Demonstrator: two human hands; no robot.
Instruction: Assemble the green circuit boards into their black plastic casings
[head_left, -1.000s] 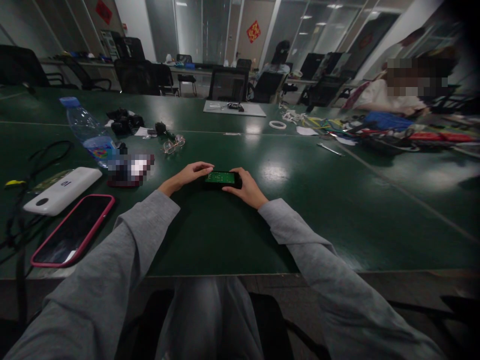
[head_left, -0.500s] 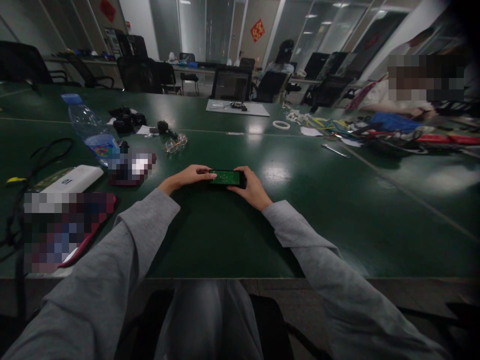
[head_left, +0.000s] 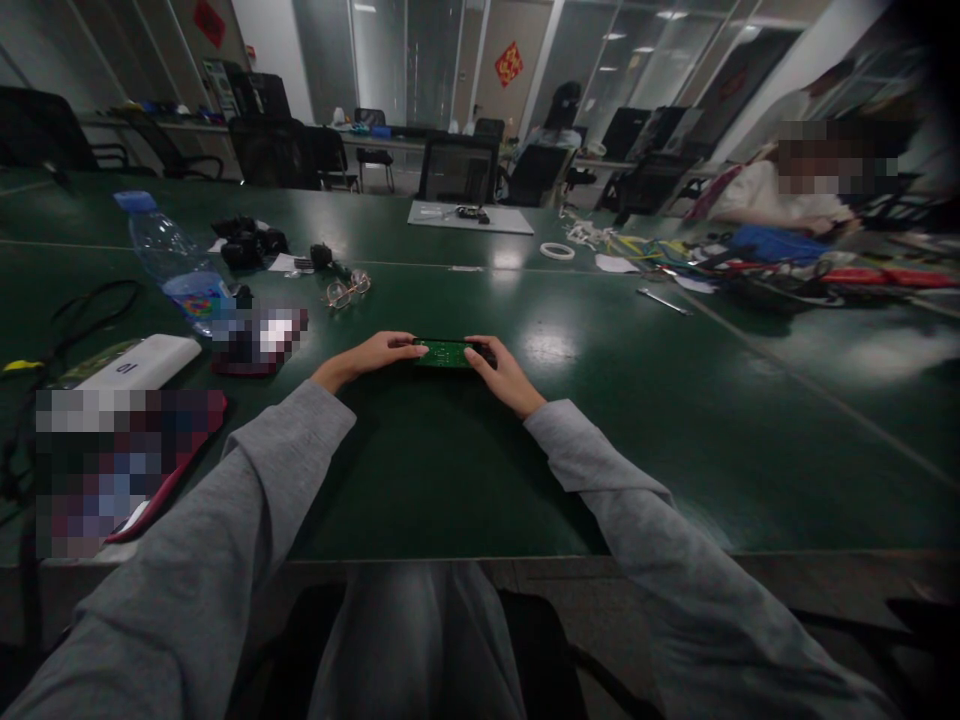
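A dark-edged smartphone (head_left: 444, 355) is held sideways just above the green table, its screen lit green with small pale marks too fine to read. My left hand (head_left: 390, 350) grips its left end, the thumb lying on the screen's edge and the fingers behind. At the other end my right hand (head_left: 501, 372) is closed around the phone, with the thumb over the right part of the screen. Most fingertips are hidden behind the phone.
On the left of the green table (head_left: 450, 470) are a water bottle (head_left: 176, 260), a white power bank (head_left: 142, 368) and glasses (head_left: 347, 288). A wrench (head_left: 664, 302), a tape roll (head_left: 557, 251) and tangled cables (head_left: 652, 247) lie to the right, near a seated person (head_left: 772, 195).
My right thumb has moved up from the phone's lower edge onto the screen. The phone looks slightly more tilted back. The whole view has shifted a little.
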